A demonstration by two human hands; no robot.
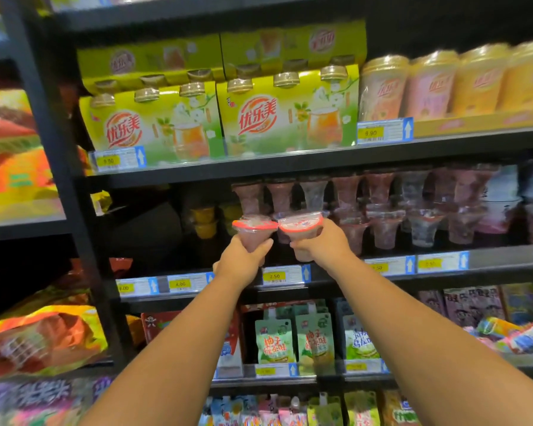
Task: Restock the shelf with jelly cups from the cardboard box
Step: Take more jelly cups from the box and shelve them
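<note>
My left hand [243,259] grips a pink jelly cup with a red-rimmed lid [253,229], held upright in front of the middle shelf [505,256]. My right hand [323,244] holds a second red-rimmed jelly cup [300,226] right beside the first, their rims touching. Both cups hover at the shelf's front edge, left of the stacked rows of pink jelly cups [382,210] that fill the shelf to the right. The cardboard box is not in view.
Yellow jelly cups [203,221] sit deep on the same shelf, with a dark gap to their left. Green milk-tea multipacks [286,115] stand on the shelf above. Drink pouches [293,342] hang below. Price tags [274,275] line the shelf edge. Snack bags [40,339] fill the left rack.
</note>
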